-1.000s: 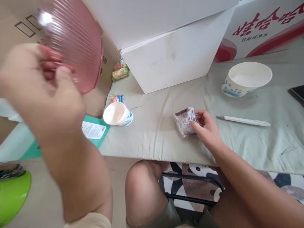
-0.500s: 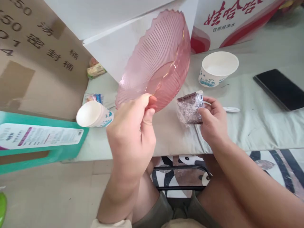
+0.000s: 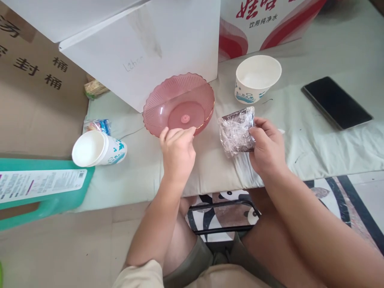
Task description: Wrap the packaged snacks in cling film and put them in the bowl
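A pink ribbed plastic bowl [image 3: 179, 105] stands upright on the cloth-covered table [image 3: 300, 140], against a white box [image 3: 144, 48]. My left hand [image 3: 177, 152] pinches the bowl's near rim. My right hand [image 3: 267, 148] holds a dark block wrapped in clear film [image 3: 236, 130] just above the table, to the right of the bowl. The wrap is crinkled and still closed around the block.
A white paper bowl [image 3: 257, 78] stands behind the wrapped block. A black phone [image 3: 336, 102] lies at the right. Paper cups [image 3: 97, 149] lie on their side at the left, with snack packets [image 3: 97, 125] behind. A teal jug [image 3: 42, 192] and cardboard box [image 3: 33, 92] stand left.
My left hand carried the pink bowl from high on the left down onto the table by the white box. My right hand kept hold of the wrapped block.
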Demonstrator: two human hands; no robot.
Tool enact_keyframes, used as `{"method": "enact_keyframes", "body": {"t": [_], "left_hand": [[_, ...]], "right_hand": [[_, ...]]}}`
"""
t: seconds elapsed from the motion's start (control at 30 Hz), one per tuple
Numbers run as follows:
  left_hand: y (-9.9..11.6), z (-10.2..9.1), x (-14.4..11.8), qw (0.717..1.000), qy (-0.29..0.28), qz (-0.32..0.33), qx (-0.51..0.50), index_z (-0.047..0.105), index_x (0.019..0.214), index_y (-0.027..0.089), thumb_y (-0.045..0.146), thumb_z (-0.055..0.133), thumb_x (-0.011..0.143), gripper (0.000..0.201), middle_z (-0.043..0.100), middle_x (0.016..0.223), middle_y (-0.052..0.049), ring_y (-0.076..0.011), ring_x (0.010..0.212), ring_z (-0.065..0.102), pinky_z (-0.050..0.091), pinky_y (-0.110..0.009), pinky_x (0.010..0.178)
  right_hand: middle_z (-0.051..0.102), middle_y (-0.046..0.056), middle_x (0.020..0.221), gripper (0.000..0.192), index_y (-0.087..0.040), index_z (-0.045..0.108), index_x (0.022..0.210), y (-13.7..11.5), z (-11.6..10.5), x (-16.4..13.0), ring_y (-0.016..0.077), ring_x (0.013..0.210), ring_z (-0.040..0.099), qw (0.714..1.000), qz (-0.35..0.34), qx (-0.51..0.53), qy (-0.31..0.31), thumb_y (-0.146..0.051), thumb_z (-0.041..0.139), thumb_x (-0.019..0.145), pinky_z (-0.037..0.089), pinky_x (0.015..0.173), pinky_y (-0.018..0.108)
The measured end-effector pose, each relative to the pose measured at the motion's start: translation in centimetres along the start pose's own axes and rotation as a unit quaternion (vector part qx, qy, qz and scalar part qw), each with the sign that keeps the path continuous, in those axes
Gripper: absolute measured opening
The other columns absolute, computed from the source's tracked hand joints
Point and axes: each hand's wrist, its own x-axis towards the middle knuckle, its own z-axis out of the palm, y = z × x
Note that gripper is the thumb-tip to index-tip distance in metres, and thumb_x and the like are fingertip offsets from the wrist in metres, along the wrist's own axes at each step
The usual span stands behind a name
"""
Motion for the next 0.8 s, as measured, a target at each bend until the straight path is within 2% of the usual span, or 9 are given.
{"method": "enact_keyframes", "body": {"t": [0.1,0.2,0.27,0.33,0.4,0.47,0.53,0.67,0.8], "left_hand": [[0.2,0.7,-0.4,1.0,-0.002,0.013,-0.026,0.074,0.105,0.027,0.01,0.055,0.087,0.031,0.081,0.105,-0.004,-0.0272,0.114,0.07,0.029,-0.061,0.126],[1.7,0.8,-1.4,0.99,0.046,0.045,-0.124,0.068,0.102,0.024,0.019,0.054,0.091,0.019,0.077,0.103,-0.006,-0.0246,0.109,0.071,0.047,-0.052,0.114],[3.2,0.9,-2.4,0.966,0.066,0.02,-0.248,0.062,0.101,0.025,0.031,0.056,0.095,0.011,0.072,0.098,-0.006,-0.0212,0.098,0.07,0.057,-0.042,0.097],[4.8,1.4,-3.4,0.922,0.021,-0.06,-0.383,0.057,0.11,0.027,0.046,0.061,0.095,0.025,0.068,0.108,-0.007,-0.0198,0.101,0.068,0.059,-0.036,0.089],[5.9,2.2,-4.0,0.853,-0.073,-0.15,-0.495,0.049,0.124,0.029,0.056,0.067,0.089,0.048,0.062,0.129,-0.01,-0.0213,0.112,0.066,0.059,-0.035,0.09],[6.4,2.9,-4.1,0.781,-0.152,-0.226,-0.562,0.043,0.131,0.031,0.055,0.075,0.083,0.063,0.058,0.14,-0.011,-0.0228,0.114,0.067,0.059,-0.036,0.09],[6.4,3.4,-3.7,0.733,-0.18,-0.285,-0.591,0.041,0.129,0.031,0.047,0.08,0.078,0.066,0.061,0.132,-0.009,-0.0212,0.105,0.068,0.058,-0.035,0.085],[6.0,3.2,-2.7,0.686,-0.215,-0.336,-0.608,0.039,0.128,0.031,0.029,0.081,0.073,0.069,0.067,0.105,-0.001,-0.0145,0.083,0.065,0.053,-0.028,0.07],[6.0,2.8,-2.6,0.696,-0.224,-0.347,-0.587,0.038,0.135,0.032,0.017,0.08,0.07,0.078,0.065,0.102,0.001,-0.0125,0.086,0.065,0.053,-0.025,0.074]], "right_hand": [[0.067,0.003,0.092,0.023,-0.026,0.062,0.1,-0.3,0.1,-0.3,0.0197,0.081,0.066,1.0,0.006,0.024,-0.005,-0.03,0.059,0.078,0.054,0.069,0.034],[0.066,0.003,0.086,0.02,-0.026,0.061,0.094,-0.6,-0.1,-0.4,0.021,0.079,0.065,0.999,0.013,0.029,-0.011,-0.029,0.058,0.075,0.053,0.068,0.036],[0.065,0.005,0.085,0.02,-0.027,0.06,0.093,-0.8,-0.4,-0.5,0.0221,0.078,0.064,0.999,0.03,0.02,-0.026,-0.031,0.057,0.073,0.051,0.065,0.036],[0.065,0.005,0.085,0.022,-0.027,0.06,0.092,-0.8,-0.8,-0.7,0.0219,0.076,0.062,0.998,0.046,0.016,-0.051,-0.032,0.057,0.071,0.049,0.062,0.036],[0.065,0.003,0.085,0.023,-0.027,0.06,0.092,-0.7,-1.2,-1.1,0.0195,0.073,0.06,0.996,0.049,0.022,-0.07,-0.032,0.06,0.069,0.049,0.062,0.035],[0.064,0.001,0.083,0.024,-0.026,0.061,0.091,-0.5,-1.8,-1.6,0.0161,0.069,0.057,0.995,0.046,0.027,-0.082,-0.032,0.063,0.068,0.048,0.062,0.032],[0.065,0.0,0.082,0.023,-0.025,0.062,0.092,-0.3,-2.6,-1.8,0.015,0.068,0.058,0.993,0.04,0.01,-0.11,-0.031,0.064,0.07,0.049,0.063,0.031],[0.071,0.003,0.085,0.017,-0.023,0.066,0.093,0.1,-4.5,-1.2,0.0206,0.079,0.067,0.978,-0.069,-0.15,-0.128,-0.027,0.06,0.078,0.056,0.075,0.038],[0.074,0.011,0.1,0.022,-0.022,0.07,0.1,0.8,-6.1,0.6,0.0301,0.099,0.068,0.887,-0.254,-0.386,-0.014,-0.023,0.058,0.081,0.053,0.095,0.051]]}}
